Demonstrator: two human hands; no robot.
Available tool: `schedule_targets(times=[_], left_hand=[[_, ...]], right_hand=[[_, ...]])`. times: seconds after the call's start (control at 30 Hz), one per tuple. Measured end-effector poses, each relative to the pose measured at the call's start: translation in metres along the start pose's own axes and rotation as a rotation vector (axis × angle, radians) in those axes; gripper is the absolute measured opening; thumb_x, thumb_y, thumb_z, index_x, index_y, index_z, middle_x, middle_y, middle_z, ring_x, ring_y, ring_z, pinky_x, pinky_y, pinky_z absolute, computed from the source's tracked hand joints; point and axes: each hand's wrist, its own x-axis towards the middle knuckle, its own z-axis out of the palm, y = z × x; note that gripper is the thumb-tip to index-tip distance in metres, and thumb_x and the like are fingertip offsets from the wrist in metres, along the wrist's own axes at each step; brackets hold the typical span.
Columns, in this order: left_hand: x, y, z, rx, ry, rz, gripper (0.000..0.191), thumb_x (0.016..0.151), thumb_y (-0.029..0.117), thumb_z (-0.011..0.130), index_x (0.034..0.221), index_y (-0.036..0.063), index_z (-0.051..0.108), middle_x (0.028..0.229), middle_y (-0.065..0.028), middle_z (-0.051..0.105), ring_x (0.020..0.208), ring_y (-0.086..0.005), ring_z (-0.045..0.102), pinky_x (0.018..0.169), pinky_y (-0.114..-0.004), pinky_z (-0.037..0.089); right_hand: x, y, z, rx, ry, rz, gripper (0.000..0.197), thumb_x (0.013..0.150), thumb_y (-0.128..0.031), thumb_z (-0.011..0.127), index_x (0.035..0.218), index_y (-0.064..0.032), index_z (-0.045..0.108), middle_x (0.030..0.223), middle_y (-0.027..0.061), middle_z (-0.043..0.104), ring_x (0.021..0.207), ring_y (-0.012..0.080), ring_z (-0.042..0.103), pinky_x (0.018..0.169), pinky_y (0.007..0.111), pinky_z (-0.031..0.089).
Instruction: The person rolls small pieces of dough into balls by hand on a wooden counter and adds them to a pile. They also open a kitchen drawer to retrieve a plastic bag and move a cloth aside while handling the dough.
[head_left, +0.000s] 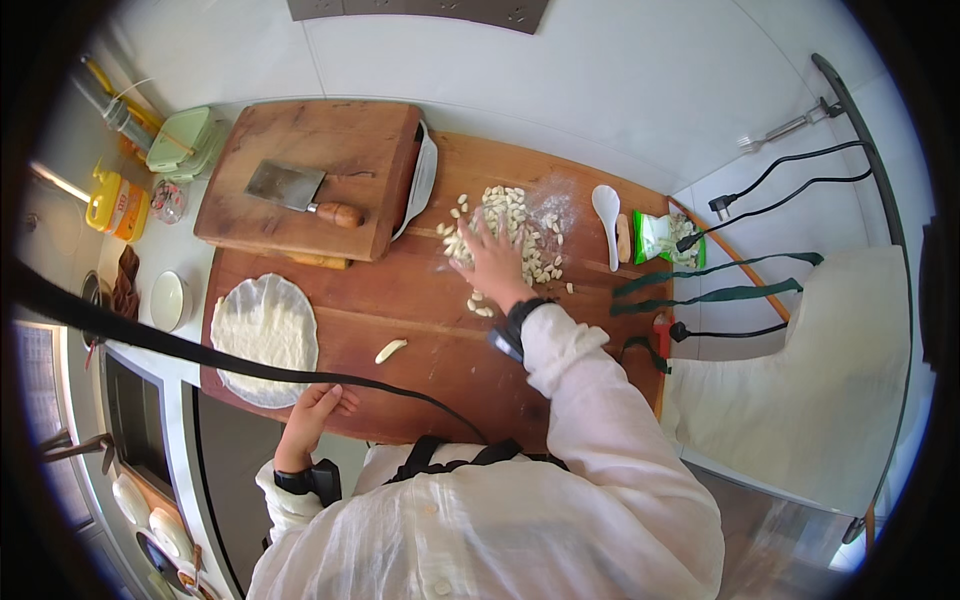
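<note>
My right hand is spread flat over a scatter of small floured dough pieces on the wooden board. Its fingers are apart, and part of the pile is hidden beneath it. A dusting of flour whitens the wood beyond. My left hand rests at the board's near left edge, fingers loosely curled, with nothing visible in it. Just above that hand lies a pale, dough-like mass under a round, clear plastic cover. One short dough strip sits alone between my hands.
A cleaver lies on a thick chopping board at the back left. White spoon and green packet lie right. A black cord crosses the view. Left are a bowl and yellow bottle; an apron hangs right.
</note>
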Motion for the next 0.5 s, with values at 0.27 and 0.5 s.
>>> schedule_targets(times=[0.27,0.5], left_hand=[[0.027,0.004,0.006,0.017,-0.047,0.01,0.022,0.086,0.011,0.038,0.094,-0.0038,0.052,0.079,-0.0112,0.059,0.071,-0.0158,0.056,0.066,-0.026,0.044],[0.048,0.023,0.006,-0.107,-0.062,-0.108,0.023,0.086,0.013,0.041,0.103,-0.0013,0.047,0.08,-0.0086,0.058,0.071,-0.0133,0.055,0.064,-0.023,0.043]], right_hand=[[0.01,0.045,-0.01,-0.057,-0.028,0.206,0.065,0.079,-0.058,0.033,0.133,-0.0274,0.015,0.139,0.008,0.011,0.126,0.0393,0.004,0.098,0.057,0.003],[0.006,0.009,-0.019,0.047,0.041,-0.012,0.065,0.078,-0.058,0.034,0.132,-0.0232,0.02,0.138,0.0116,0.015,0.126,0.038,0.008,0.097,0.058,0.008]])
